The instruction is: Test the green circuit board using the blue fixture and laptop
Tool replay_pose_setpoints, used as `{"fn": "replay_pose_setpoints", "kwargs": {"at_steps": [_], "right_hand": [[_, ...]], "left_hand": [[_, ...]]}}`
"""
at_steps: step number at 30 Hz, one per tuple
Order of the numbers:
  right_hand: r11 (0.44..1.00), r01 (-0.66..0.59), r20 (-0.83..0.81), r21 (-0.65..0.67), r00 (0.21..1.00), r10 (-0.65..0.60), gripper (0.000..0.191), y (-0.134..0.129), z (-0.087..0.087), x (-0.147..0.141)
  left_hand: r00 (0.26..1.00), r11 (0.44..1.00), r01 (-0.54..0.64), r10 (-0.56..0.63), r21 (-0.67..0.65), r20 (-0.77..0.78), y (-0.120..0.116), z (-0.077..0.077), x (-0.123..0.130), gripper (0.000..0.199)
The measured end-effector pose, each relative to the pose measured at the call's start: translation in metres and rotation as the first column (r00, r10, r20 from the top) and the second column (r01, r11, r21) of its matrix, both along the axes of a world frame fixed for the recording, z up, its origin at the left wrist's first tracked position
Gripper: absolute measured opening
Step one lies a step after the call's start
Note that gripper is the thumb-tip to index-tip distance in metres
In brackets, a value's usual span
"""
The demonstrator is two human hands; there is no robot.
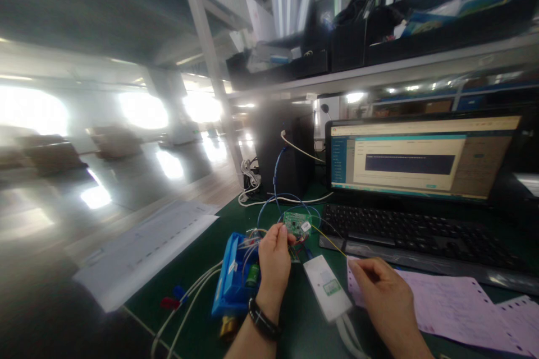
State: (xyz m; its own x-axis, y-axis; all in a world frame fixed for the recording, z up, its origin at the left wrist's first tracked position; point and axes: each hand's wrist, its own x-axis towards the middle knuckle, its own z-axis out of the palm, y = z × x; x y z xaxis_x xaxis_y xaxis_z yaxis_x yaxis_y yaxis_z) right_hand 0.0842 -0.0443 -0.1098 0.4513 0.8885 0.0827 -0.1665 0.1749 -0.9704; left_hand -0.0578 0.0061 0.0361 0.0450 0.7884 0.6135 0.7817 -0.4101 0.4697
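Note:
A green circuit board [295,223] with a small white label is pinched at its lower left edge by my left hand [275,249]. From its right side a thin yellow wire [330,240] runs to the fingertips of my right hand [381,289], which are closed on it. Beside my left hand lies a blue housing [231,269] with wires, a green cylindrical part [252,275] inside and a brass fitting [228,326] at its near end. Between my hands rests a white box [327,289] with a thick cable. Blue cable loops [274,179] curve behind the board.
A monitor [421,160] and black keyboard [400,230] stand at the right, with pink paper sheets [450,300] in front. Behind is a black computer tower [278,157]. White papers [147,247] overhang the left table edge. Pale cables [189,297] with red and blue pieces cross the front left.

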Motion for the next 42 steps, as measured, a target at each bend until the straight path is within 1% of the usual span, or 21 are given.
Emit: {"fn": "replay_pose_setpoints", "kwargs": {"at_steps": [5,9,16,22,28,37,42], "right_hand": [[1.0,0.013,-0.001,0.01,1.0,-0.013,0.056,-0.0011,0.0011,0.0006],[1.0,0.015,-0.007,0.021,1.0,-0.015,0.054,-0.001,0.0011,-0.0003],[0.996,0.034,0.005,0.084,0.999,-0.035,0.053,0.0016,-0.0006,-0.0001],[0.995,0.057,0.001,0.077,0.998,-0.057,0.048,-0.0017,0.0029,-0.0008],[0.994,0.062,0.005,0.087,0.998,-0.063,0.049,-0.0022,0.0038,-0.0004],[0.995,0.063,0.011,0.079,0.998,-0.064,0.044,-0.001,0.0029,-0.0006],[0.993,0.074,0.003,0.088,0.997,-0.075,0.046,-0.0019,0.0045,-0.0007]], "left_hand": [[1.0,1.0,-0.002,0.002,-0.001,0.0,-0.0007,0.0,0.001,0.036],[1.0,1.0,-0.008,0.008,0.001,-0.015,-0.0024,0.0017,0.0009,0.034],[0.999,1.0,-0.019,0.019,0.007,-0.026,-0.0048,0.0042,0.0047,0.035],[1.0,1.0,-0.027,0.027,-0.011,-0.016,-0.0048,0.0028,0.0035,0.037],[1.0,0.999,-0.02,0.02,-0.031,0.001,-0.0018,0.0016,0.001,0.038],[1.0,1.0,-0.021,0.021,-0.021,-0.003,0.0001,0.0007,0.0,0.037],[0.999,1.0,-0.005,0.005,0.0,-0.032,-0.003,0.0026,0.0011,0.037]]}}
